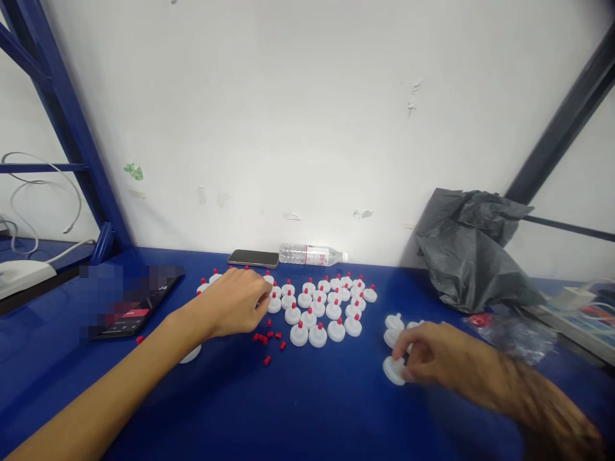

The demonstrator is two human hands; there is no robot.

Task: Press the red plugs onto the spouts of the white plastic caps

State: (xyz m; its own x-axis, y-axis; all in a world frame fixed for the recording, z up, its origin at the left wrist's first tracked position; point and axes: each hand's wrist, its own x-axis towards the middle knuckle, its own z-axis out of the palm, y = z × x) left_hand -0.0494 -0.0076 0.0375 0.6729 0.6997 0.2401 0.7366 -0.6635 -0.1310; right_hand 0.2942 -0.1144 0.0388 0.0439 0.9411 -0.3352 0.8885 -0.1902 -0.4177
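Note:
At the right, my right hand [427, 355] pinches a plain white round lid [394, 370] between thumb and fingers, just over the blue tabletop. A few more plain white lids [394, 322] lie beside and partly behind that hand. My left hand [239, 301] is closed above the left part of the group, its fingertips turned away, so anything in them is hidden. Loose small red caps [266, 336] lie scattered just right of it. Several white lids with red caps on their spouts [318, 335] stand grouped in the middle.
A phone [253, 258] and a clear water bottle [312, 255] lie along the wall. A tablet [139, 307] is at the left. At the right are a grey plastic bag [471, 250], a clear bag with red pieces [480, 320] and a power strip [581, 323].

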